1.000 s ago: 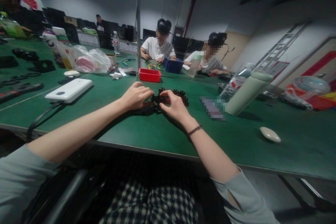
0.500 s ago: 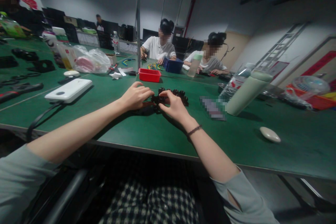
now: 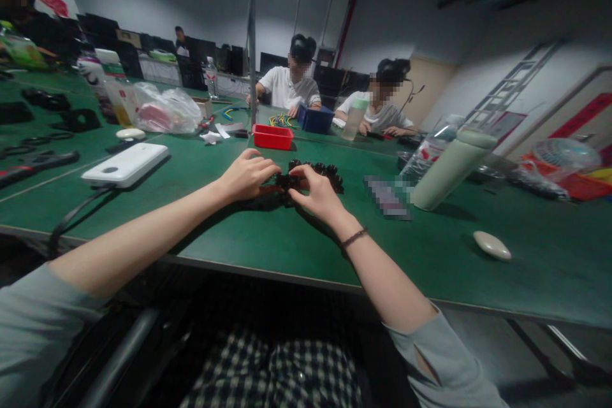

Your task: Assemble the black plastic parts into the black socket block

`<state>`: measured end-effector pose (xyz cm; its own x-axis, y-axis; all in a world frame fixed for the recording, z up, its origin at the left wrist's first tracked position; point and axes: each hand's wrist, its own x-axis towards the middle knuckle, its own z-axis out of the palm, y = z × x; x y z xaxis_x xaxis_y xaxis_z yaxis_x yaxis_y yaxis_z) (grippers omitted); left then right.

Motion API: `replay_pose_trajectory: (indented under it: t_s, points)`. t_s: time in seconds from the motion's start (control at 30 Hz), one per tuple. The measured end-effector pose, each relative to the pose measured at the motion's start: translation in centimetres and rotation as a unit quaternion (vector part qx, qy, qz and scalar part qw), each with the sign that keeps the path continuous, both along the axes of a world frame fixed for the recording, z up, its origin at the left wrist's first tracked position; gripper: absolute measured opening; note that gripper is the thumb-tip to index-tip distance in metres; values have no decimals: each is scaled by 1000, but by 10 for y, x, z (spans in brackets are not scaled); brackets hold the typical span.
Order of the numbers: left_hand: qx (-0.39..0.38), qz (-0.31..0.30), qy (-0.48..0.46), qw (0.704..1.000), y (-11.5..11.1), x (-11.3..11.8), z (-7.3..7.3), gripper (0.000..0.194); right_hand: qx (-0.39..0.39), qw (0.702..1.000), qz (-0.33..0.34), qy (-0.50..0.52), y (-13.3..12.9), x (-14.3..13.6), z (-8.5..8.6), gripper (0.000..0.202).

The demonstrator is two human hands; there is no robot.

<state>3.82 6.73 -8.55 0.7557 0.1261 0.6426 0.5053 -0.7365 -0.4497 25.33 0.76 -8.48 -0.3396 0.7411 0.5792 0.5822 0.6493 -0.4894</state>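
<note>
Both hands meet at a small black toothed part [image 3: 285,183] just above the green table [image 3: 306,236]. My left hand [image 3: 248,175] grips its left side, fingers curled and thumb below. From the right, my right hand [image 3: 315,192] pinches the same part between thumb and fingers. More black toothed pieces [image 3: 329,173] lie right behind the right hand. The fingers cover much of the held part, so its exact kind cannot be made out.
A red tray [image 3: 272,137] stands beyond my hands, a blue bin [image 3: 315,119] farther back. At left lies a white power bank [image 3: 125,164] with a cable. To the right are a phone [image 3: 387,196], a green tumbler [image 3: 452,169] and a pale oval object [image 3: 492,245]. Two people sit opposite.
My hands and the black part stay almost exactly in place. Across the table, one person's hand has shifted slightly to the left.
</note>
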Motion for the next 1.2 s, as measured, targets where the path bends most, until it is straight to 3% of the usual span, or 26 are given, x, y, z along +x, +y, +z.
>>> replay_pose_trajectory:
  t_s: [1.2]
  points:
    - [-4, -1, 11, 1000, 0, 0, 0, 37, -9, 1000, -2, -11, -3, 0, 3, 29]
